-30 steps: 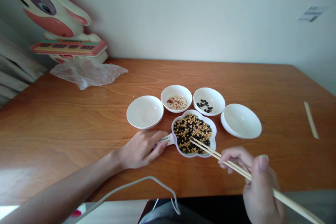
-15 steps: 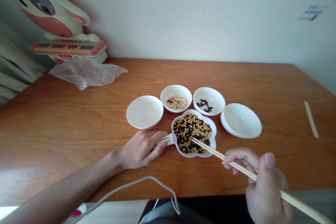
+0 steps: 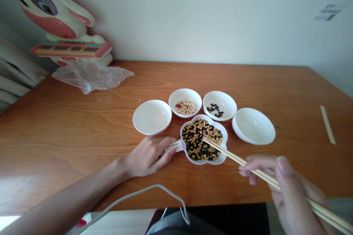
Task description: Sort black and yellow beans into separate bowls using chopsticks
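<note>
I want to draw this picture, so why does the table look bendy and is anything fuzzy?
In the head view, the wide lens bows the wooden table near the edges; the right hand holding the chopsticks looks big and slightly soft up close; the mixed beans stay sharp; pale glare whitens the near left corner.

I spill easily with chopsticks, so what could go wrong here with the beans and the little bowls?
1. The chopsticks reach low across the rim of the flower-shaped dish, full of mixed beans; a flick could scatter some onto the table.
2. The left hand pinches only the dish's small label tab, so the dish might swivel.
3. The peanut bowl and black bean bowl sit close together; a round bean could slip and land in the wrong one.
</note>
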A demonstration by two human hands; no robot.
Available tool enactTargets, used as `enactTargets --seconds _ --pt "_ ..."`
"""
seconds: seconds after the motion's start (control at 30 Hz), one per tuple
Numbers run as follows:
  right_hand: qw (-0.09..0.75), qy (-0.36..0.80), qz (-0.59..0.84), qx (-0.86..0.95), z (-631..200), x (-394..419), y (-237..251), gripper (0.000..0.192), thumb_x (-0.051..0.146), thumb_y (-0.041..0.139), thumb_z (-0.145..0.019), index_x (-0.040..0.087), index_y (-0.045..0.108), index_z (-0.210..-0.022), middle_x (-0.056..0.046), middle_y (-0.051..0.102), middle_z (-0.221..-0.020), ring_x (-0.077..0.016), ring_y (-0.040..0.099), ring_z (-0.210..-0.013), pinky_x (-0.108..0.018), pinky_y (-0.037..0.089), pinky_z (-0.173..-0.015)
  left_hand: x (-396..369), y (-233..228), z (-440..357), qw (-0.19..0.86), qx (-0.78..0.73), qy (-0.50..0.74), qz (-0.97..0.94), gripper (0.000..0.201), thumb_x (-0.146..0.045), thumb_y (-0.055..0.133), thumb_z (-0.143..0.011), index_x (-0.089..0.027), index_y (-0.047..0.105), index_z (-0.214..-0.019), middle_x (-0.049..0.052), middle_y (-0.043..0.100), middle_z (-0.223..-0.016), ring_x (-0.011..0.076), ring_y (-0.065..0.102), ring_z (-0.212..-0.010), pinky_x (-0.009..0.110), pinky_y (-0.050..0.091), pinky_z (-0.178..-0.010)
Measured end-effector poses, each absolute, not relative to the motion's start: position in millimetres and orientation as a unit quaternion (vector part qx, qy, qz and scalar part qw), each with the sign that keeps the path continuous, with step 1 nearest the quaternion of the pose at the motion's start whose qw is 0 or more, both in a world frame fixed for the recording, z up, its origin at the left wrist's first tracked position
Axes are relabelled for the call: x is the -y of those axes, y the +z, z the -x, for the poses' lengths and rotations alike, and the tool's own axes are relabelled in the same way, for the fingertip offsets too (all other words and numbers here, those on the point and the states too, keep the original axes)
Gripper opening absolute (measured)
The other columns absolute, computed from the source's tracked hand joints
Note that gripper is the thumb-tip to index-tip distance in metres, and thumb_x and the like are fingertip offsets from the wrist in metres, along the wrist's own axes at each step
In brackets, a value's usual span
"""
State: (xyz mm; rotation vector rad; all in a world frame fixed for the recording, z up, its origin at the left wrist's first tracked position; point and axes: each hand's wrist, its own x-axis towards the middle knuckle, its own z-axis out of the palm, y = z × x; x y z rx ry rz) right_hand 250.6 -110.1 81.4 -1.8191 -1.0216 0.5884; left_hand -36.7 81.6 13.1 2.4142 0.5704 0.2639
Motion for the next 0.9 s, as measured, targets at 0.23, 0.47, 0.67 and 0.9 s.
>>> enactTargets --seconds 0.23,0.47,0.67,0.9 --pt "0.44 0.245 0.746 0.436 -240.3 93.3 98.4 0.046 0.053 0.048 -0.105 0.025 0.067 -0.074 -0.004 0.07 -0.075 -0.02 0.064 -0.073 -0.03 0.051 -0.064 -80.7 13.0 36.5 0.315 -0.22 0.095 -0.918 0.028 -0.03 0.043 -0.109 -0.019 0.06 -0.129 0.01 0.074 -0.113 0.0244 0.071 -0.1 0.038 0.053 -0.093" --pt "0.432 0.223 0.754 0.442 -233.1 86.3 104.9 0.043 0.046 0.049 -0.107 0.025 0.072 -0.077 -0.004 0.076 -0.079 -0.02 0.067 -0.069 -0.03 0.052 -0.063 -80.6 13.4 35.2 0.308 -0.221 0.105 -0.919 0.026 -0.029 0.044 -0.109 -0.019 0.061 -0.126 0.01 0.075 -0.11 0.0238 0.072 -0.097 0.037 0.053 -0.09" --pt "0.433 0.233 0.72 0.489 -242.6 73.9 99.0 0.049 0.05 0.039 -0.109 0.025 0.071 -0.083 -0.002 0.073 -0.08 -0.018 0.065 -0.075 -0.028 0.051 -0.071 -80.6 14.6 34.8 0.305 -0.216 0.113 -0.921 0.027 -0.03 0.045 -0.108 -0.019 0.062 -0.125 0.01 0.075 -0.107 0.0234 0.072 -0.093 0.036 0.055 -0.087" --pt "0.413 0.228 0.672 0.571 -254.5 34.5 84.7 0.049 0.053 0.036 -0.11 0.024 0.07 -0.089 -0.004 0.072 -0.081 -0.0202 0.066 -0.079 -0.033 0.049 -0.073 -81.0 11.9 35.5 0.303 -0.211 0.122 -0.921 0.027 -0.029 0.045 -0.109 -0.018 0.061 -0.127 0.011 0.075 -0.107 0.024 0.073 -0.094 0.037 0.057 -0.086"
